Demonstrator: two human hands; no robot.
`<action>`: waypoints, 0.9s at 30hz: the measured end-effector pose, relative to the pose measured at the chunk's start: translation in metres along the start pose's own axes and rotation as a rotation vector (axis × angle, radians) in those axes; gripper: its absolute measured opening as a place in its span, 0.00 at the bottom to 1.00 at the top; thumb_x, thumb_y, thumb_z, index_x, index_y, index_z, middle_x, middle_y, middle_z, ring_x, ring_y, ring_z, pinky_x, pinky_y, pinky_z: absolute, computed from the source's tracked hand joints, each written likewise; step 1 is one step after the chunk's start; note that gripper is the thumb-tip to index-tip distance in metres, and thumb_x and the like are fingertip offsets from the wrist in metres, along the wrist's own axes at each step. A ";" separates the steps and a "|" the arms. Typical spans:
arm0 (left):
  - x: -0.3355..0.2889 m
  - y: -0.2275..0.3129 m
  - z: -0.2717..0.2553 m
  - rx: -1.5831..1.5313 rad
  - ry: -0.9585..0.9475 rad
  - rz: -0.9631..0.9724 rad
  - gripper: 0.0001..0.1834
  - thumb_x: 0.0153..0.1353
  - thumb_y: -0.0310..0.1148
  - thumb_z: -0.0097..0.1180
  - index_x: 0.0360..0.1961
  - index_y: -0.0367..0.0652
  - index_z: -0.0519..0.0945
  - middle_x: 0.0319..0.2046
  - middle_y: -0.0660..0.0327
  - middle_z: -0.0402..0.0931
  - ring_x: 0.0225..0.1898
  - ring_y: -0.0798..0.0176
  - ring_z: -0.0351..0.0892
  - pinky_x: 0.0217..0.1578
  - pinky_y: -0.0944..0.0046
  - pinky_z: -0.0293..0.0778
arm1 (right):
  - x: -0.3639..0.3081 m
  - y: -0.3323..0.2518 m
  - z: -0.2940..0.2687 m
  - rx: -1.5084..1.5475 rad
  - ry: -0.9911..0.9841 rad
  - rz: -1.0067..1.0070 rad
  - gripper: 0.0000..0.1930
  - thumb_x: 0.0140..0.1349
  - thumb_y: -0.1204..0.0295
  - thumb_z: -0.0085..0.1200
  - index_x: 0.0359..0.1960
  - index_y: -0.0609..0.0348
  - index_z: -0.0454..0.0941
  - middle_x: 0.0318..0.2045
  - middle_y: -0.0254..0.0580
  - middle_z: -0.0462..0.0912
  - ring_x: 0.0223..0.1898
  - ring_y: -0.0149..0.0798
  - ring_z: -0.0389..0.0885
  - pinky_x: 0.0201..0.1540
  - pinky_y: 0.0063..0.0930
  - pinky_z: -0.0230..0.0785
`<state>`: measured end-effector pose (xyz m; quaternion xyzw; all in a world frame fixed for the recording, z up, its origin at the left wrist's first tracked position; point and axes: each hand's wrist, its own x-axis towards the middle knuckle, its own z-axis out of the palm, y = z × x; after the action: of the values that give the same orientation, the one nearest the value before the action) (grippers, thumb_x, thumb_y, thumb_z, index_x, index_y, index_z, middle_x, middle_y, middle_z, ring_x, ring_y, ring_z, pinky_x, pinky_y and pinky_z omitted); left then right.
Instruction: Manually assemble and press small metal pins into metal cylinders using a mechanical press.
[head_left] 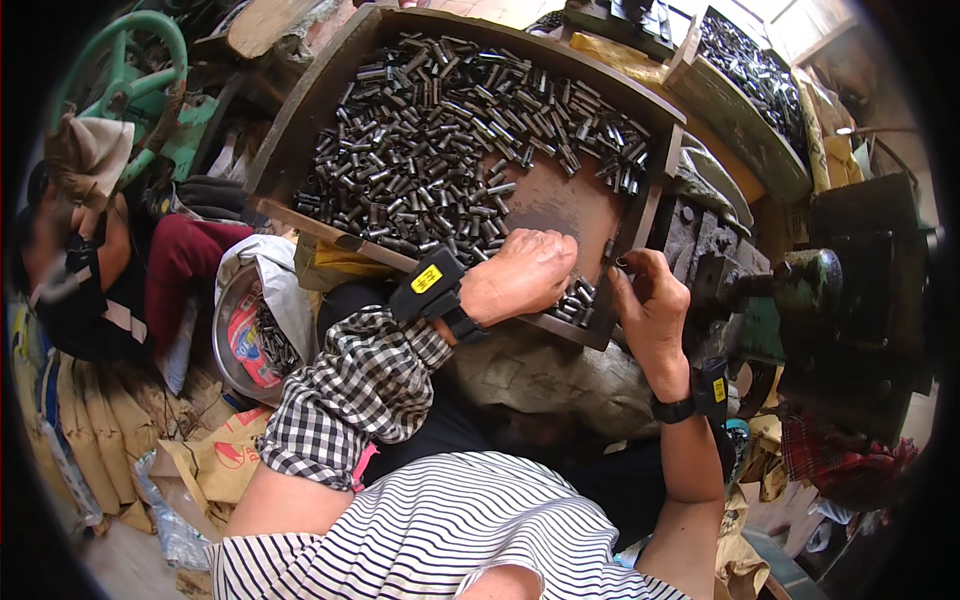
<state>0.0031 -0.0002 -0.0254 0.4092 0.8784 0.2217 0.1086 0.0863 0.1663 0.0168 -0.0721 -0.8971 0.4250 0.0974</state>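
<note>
Two bare hands work over one wooden tray [548, 196], in which we find metal cylinders [420, 150] heaped by the hundreds, too many and too tangled for us to count exactly. The heap spreads ahead of the left hand [525, 272] and to its left, with one patch of tray floor lying bare just beyond the knuckles. That hand is curled into a loose fist above the tray's near side; we cannot tell whether its hidden fingers have hold of anything.

The right hand [652, 305], at the tray's right wall, has thumb and forefinger drawn nearly together on one small metal piece [623, 263]. Between the two hands, in the tray's near corner, we see one small cluster of cylinders [574, 303], overlapping too closely for a sure count. Two black wrist devices, one on the left wrist [428, 285] and one on the right [712, 385], each carry a yellow label.

Well left of the left hand, we note one metal basin [228, 350] with more cylinders inside, one co-worker [90, 315] and one green handwheel [118, 92]. Right of the right hand stands one dark machine [850, 310]; beyond it, farther ahead, sits a second filled tray [735, 100].
</note>
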 end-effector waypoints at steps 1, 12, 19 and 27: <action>0.000 0.003 -0.001 -0.016 0.050 0.008 0.09 0.54 0.31 0.52 0.30 0.36 0.70 0.27 0.48 0.75 0.33 0.43 0.77 0.33 0.51 0.73 | -0.005 0.011 0.001 0.113 0.040 -0.032 0.09 0.54 0.78 0.58 0.37 0.64 0.74 0.26 0.42 0.80 0.19 0.27 0.75 0.22 0.20 0.67; 0.009 0.015 -0.017 -0.564 0.105 -0.017 0.10 0.54 0.29 0.55 0.35 0.34 0.75 0.22 0.61 0.74 0.23 0.71 0.74 0.22 0.69 0.68 | -0.017 0.024 -0.017 0.753 -0.268 0.461 0.11 0.54 0.79 0.56 0.38 0.65 0.72 0.27 0.31 0.76 0.23 0.20 0.72 0.25 0.13 0.67; 0.008 0.021 -0.026 -1.414 -0.215 -0.411 0.07 0.56 0.26 0.46 0.35 0.36 0.72 0.24 0.61 0.76 0.18 0.72 0.76 0.18 0.76 0.72 | -0.022 0.020 -0.016 0.757 -0.196 0.387 0.08 0.61 0.72 0.55 0.38 0.65 0.79 0.23 0.32 0.78 0.20 0.18 0.72 0.20 0.10 0.65; 0.006 0.023 -0.020 -1.496 -0.175 -0.429 0.07 0.57 0.26 0.44 0.36 0.38 0.71 0.26 0.60 0.76 0.20 0.70 0.78 0.19 0.75 0.73 | -0.022 0.023 -0.012 0.783 -0.234 0.375 0.09 0.64 0.71 0.52 0.39 0.65 0.78 0.23 0.34 0.79 0.17 0.20 0.73 0.18 0.11 0.65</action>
<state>0.0074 0.0115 0.0030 0.0645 0.5436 0.6960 0.4647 0.1115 0.1848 0.0042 -0.1424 -0.6449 0.7482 -0.0635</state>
